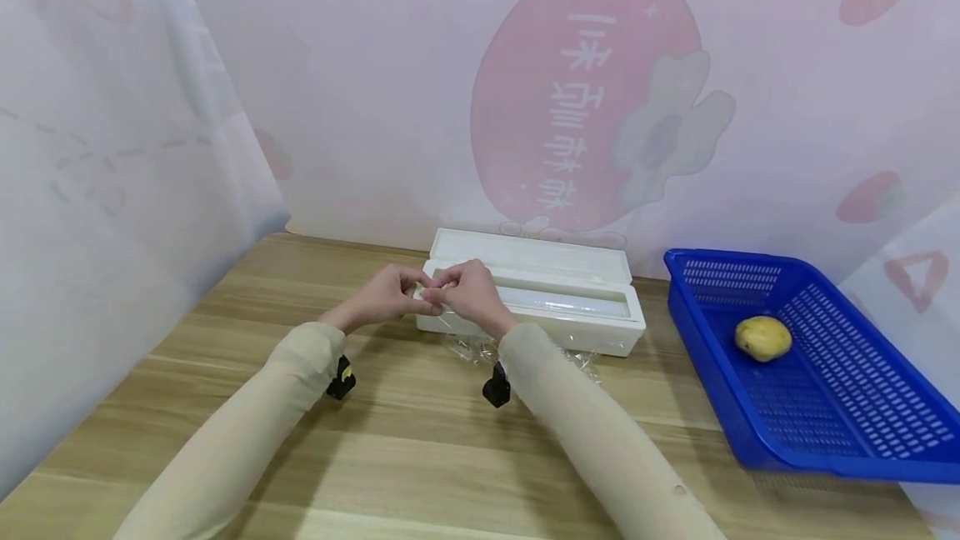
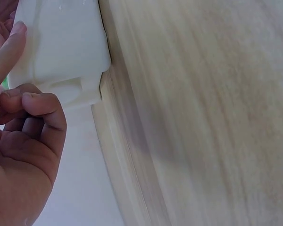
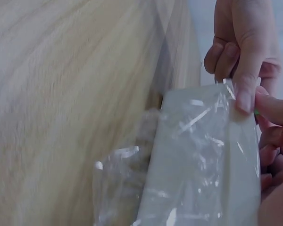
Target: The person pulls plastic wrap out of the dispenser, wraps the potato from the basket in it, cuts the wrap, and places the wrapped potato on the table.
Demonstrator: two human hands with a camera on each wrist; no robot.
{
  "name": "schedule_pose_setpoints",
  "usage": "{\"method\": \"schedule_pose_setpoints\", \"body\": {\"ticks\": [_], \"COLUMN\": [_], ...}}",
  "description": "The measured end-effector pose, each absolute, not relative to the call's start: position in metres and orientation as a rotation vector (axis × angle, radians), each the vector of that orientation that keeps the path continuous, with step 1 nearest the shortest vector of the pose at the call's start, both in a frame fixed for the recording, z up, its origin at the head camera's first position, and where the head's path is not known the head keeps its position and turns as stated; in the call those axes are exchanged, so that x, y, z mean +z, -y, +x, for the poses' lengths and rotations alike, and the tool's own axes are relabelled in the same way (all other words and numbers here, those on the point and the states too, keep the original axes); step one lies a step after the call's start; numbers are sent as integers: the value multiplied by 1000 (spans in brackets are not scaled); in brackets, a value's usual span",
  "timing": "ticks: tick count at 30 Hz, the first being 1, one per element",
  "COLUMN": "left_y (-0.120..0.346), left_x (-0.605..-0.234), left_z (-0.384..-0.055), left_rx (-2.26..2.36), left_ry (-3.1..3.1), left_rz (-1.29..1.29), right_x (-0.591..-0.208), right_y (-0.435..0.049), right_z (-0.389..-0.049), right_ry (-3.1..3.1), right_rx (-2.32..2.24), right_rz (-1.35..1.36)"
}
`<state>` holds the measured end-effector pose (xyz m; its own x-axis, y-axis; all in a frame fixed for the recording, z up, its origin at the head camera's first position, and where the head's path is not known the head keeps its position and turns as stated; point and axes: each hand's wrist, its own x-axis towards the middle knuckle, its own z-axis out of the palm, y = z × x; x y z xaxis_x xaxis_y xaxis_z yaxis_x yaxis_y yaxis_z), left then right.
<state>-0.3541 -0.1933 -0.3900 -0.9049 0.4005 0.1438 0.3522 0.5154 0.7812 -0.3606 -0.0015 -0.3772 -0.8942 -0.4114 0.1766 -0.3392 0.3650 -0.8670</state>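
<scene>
A long white cling film box [image 1: 532,333] lies on the table with its lid [image 1: 528,252] raised at the back. Inside it shows the film roll [image 1: 570,303]. Clear cling film [image 3: 193,150] hangs crumpled over the front wall and onto the table. At the box's left end my left hand [image 1: 384,297] and right hand [image 1: 474,297] meet, thumbs and fingertips together over the rim. Between them peeks a small green piece [image 3: 257,112], mostly covered by fingers that pinch around it. The left thumb [image 3: 245,96] lies at the box's corner, over the film's edge.
To the right stands a blue plastic basket [image 1: 693,357] with a yellowish potato-like item [image 1: 762,338] in it. A printed curtain [image 1: 390,148] hangs right behind the wooden table [image 1: 390,440].
</scene>
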Motion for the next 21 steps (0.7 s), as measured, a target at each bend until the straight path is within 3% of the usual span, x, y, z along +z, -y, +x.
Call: {"method": "schedule_pose_setpoints", "body": {"ticks": [21], "left_y": [192], "left_x": [-385], "left_z": [-357], "left_rx": [1209], "left_ry": [-2748], "left_rz": [670], "right_x": [-371], "right_y": [-13], "right_z": [-364], "right_ry": [-2594], "right_rx": [-1367], "right_rz": [-848]}}
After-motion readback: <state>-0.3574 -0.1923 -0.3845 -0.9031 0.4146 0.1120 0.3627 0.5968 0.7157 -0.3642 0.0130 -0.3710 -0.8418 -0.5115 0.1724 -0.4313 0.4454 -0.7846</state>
